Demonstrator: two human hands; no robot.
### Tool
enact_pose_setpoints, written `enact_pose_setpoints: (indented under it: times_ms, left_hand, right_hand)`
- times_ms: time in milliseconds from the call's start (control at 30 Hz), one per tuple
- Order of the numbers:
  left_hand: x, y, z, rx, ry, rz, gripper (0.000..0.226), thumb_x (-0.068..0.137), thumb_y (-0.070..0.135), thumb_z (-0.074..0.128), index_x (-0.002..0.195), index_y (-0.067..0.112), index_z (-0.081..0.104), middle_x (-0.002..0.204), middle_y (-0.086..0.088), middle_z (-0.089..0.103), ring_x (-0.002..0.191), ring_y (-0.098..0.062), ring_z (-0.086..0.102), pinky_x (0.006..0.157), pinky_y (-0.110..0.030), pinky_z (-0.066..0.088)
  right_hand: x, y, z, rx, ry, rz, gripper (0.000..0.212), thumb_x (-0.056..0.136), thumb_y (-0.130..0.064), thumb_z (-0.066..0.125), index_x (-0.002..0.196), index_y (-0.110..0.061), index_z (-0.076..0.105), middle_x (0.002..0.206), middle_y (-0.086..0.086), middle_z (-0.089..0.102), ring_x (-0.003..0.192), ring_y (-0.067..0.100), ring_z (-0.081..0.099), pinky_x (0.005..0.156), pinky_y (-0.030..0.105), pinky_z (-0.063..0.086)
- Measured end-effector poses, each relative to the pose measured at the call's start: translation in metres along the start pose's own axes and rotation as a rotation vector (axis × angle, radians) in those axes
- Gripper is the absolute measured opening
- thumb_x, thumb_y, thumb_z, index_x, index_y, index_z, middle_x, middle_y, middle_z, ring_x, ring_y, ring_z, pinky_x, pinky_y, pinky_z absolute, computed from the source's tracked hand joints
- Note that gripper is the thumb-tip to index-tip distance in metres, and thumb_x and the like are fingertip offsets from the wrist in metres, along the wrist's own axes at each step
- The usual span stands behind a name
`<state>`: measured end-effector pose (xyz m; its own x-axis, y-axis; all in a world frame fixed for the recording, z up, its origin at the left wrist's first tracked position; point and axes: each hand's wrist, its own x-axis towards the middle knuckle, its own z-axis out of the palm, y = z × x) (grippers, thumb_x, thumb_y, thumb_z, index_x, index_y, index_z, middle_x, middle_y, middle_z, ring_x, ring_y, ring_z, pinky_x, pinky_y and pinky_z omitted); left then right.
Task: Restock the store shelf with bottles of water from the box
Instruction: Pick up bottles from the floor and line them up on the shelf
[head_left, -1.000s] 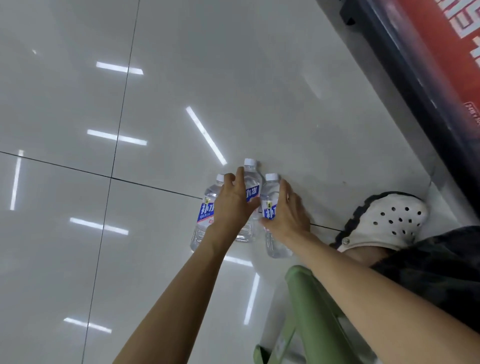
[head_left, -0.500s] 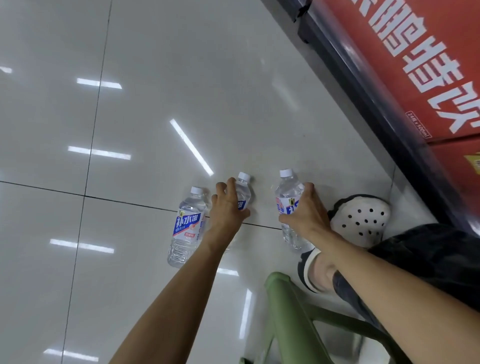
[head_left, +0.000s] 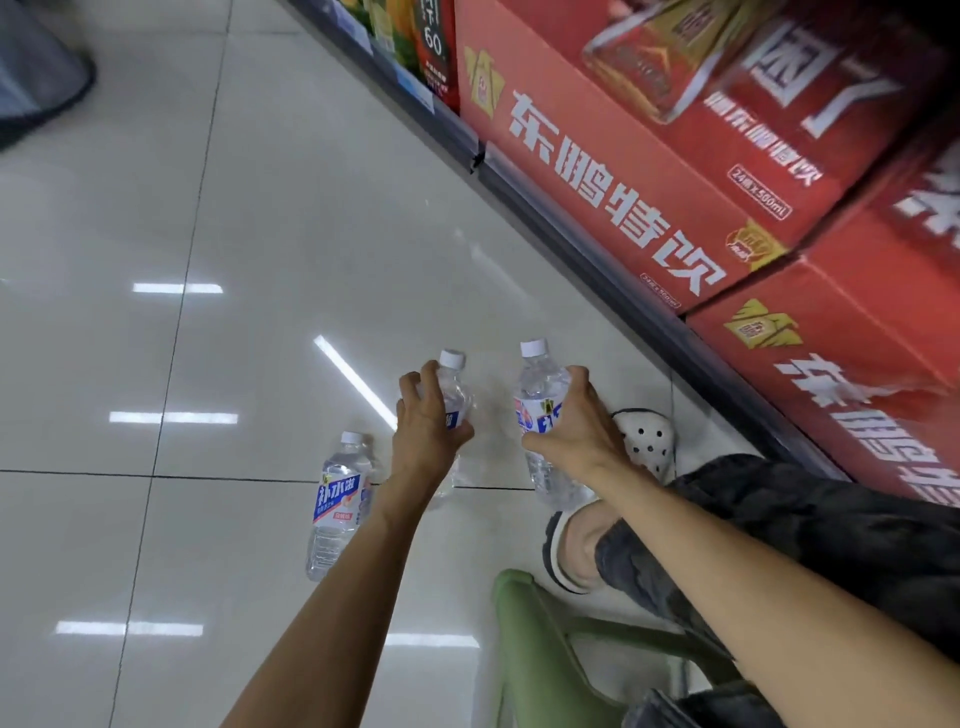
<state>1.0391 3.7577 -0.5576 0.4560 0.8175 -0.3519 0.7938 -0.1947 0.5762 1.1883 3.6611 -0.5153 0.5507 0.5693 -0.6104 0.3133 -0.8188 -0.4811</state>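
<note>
Bottles of water are the business here, three in all, low in the middle of the frame. The left hand (head_left: 428, 431) has its grip closed round one bottle (head_left: 453, 395) just below the neck, cap pointing up the frame. The right hand (head_left: 576, 428) grips a second bottle (head_left: 540, 415) round its labelled middle, thumb on the near side. A third bottle (head_left: 337, 506) stands alone on the tiled floor (head_left: 208, 208), lower left of the hands and untouched by either. Taking one bottle in each hand looks like a way to carry two per trip, which would explain the third being left for later.

Along the right of the frame the store shelf (head_left: 597, 244) runs diagonally, its bottom tier filled with red drink cartons (head_left: 623, 171). A white perforated shoe (head_left: 647, 441) sits just right of the right hand, and a green stool (head_left: 530, 639) shows at the bottom. The box named in the task is not visible. Probably both held bottles go up to the shelf next.
</note>
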Motion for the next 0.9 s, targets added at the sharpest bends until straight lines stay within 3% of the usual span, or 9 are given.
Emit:
enact_pose_setpoints:
  times_ms: [100, 167, 233, 333, 433, 533, 633, 767, 900]
  left_hand:
    - [0.000, 0.029, -0.020, -0.070, 0.061, 0.080, 0.079, 0.075, 0.015, 0.078, 0.140, 0.009, 0.033, 0.135, -0.015, 0.037, 0.116, -0.035, 0.051, 0.095, -0.045, 0.050]
    - [-0.002, 0.049, -0.033, -0.142, 0.114, 0.146, 0.075, 0.077, 0.014, 0.077, 0.139, 0.008, 0.035, 0.133, -0.016, 0.038, 0.113, -0.032, 0.052, 0.094, -0.037, 0.049]
    - [-0.005, 0.067, -0.043, -0.202, 0.159, 0.207, 0.071, 0.079, 0.015, 0.076, 0.138, 0.007, 0.036, 0.132, -0.016, 0.039, 0.111, -0.026, 0.052, 0.089, -0.027, 0.044]
    - [-0.014, 0.101, -0.056, -0.263, 0.187, 0.299, 0.072, 0.081, 0.015, 0.075, 0.139, 0.008, 0.034, 0.135, -0.014, 0.038, 0.113, -0.014, 0.045, 0.093, -0.024, 0.041]
    - [-0.022, 0.135, -0.068, -0.288, 0.212, 0.387, 0.075, 0.079, 0.015, 0.076, 0.140, 0.010, 0.033, 0.134, -0.011, 0.037, 0.112, -0.001, 0.038, 0.094, -0.015, 0.036]
    - [-0.033, 0.168, -0.078, -0.293, 0.232, 0.480, 0.075, 0.078, 0.012, 0.077, 0.139, 0.010, 0.034, 0.131, -0.009, 0.039, 0.105, 0.009, 0.036, 0.090, -0.004, 0.032]
    - [-0.046, 0.204, -0.087, -0.295, 0.196, 0.555, 0.075, 0.077, 0.011, 0.078, 0.138, 0.011, 0.034, 0.132, -0.009, 0.039, 0.109, 0.008, 0.036, 0.096, -0.014, 0.039]
    - [-0.070, 0.253, -0.098, -0.317, 0.160, 0.661, 0.072, 0.077, 0.010, 0.078, 0.135, 0.007, 0.036, 0.127, -0.009, 0.041, 0.118, -0.018, 0.045, 0.103, -0.038, 0.045]
    - [-0.097, 0.296, -0.106, -0.347, 0.165, 0.779, 0.071, 0.076, 0.010, 0.078, 0.134, 0.010, 0.037, 0.116, 0.000, 0.041, 0.108, -0.005, 0.042, 0.097, -0.026, 0.042]
  right_hand:
    - [-0.014, -0.002, -0.027, 0.003, 0.047, -0.025, 0.078, 0.066, -0.026, 0.082, 0.125, -0.019, 0.032, 0.120, 0.002, 0.053, 0.101, 0.026, 0.059, 0.078, 0.037, 0.053]
    - [-0.025, -0.001, -0.043, 0.014, 0.089, -0.050, 0.076, 0.067, -0.027, 0.082, 0.124, -0.020, 0.033, 0.119, 0.002, 0.055, 0.100, 0.024, 0.059, 0.074, 0.035, 0.052]
    - [-0.034, 0.000, -0.057, 0.035, 0.127, -0.076, 0.075, 0.068, -0.027, 0.083, 0.124, -0.022, 0.032, 0.119, 0.001, 0.055, 0.100, 0.023, 0.060, 0.073, 0.033, 0.051]
    - [-0.051, -0.001, -0.087, 0.069, 0.198, -0.131, 0.078, 0.068, -0.025, 0.082, 0.127, -0.023, 0.032, 0.122, 0.001, 0.055, 0.105, 0.024, 0.060, 0.075, 0.032, 0.049]
    - [-0.071, -0.003, -0.120, 0.110, 0.267, -0.179, 0.086, 0.066, -0.021, 0.083, 0.132, -0.024, 0.028, 0.125, 0.003, 0.056, 0.108, 0.026, 0.060, 0.085, 0.040, 0.054]
    - [-0.093, 0.000, -0.151, 0.113, 0.373, -0.233, 0.091, 0.063, -0.019, 0.083, 0.134, -0.023, 0.027, 0.126, 0.004, 0.054, 0.106, 0.027, 0.060, 0.082, 0.042, 0.056]
    - [-0.119, 0.008, -0.180, 0.094, 0.443, -0.293, 0.088, 0.062, -0.021, 0.084, 0.129, -0.026, 0.027, 0.123, 0.000, 0.053, 0.100, 0.022, 0.061, 0.074, 0.034, 0.053]
    - [-0.157, 0.022, -0.215, 0.092, 0.551, -0.327, 0.094, 0.061, -0.023, 0.085, 0.132, -0.030, 0.024, 0.129, -0.002, 0.054, 0.106, 0.021, 0.060, 0.080, 0.035, 0.052]
    - [-0.199, 0.036, -0.249, 0.115, 0.675, -0.349, 0.095, 0.063, -0.028, 0.084, 0.136, -0.033, 0.022, 0.127, -0.004, 0.055, 0.104, 0.020, 0.061, 0.074, 0.030, 0.049]
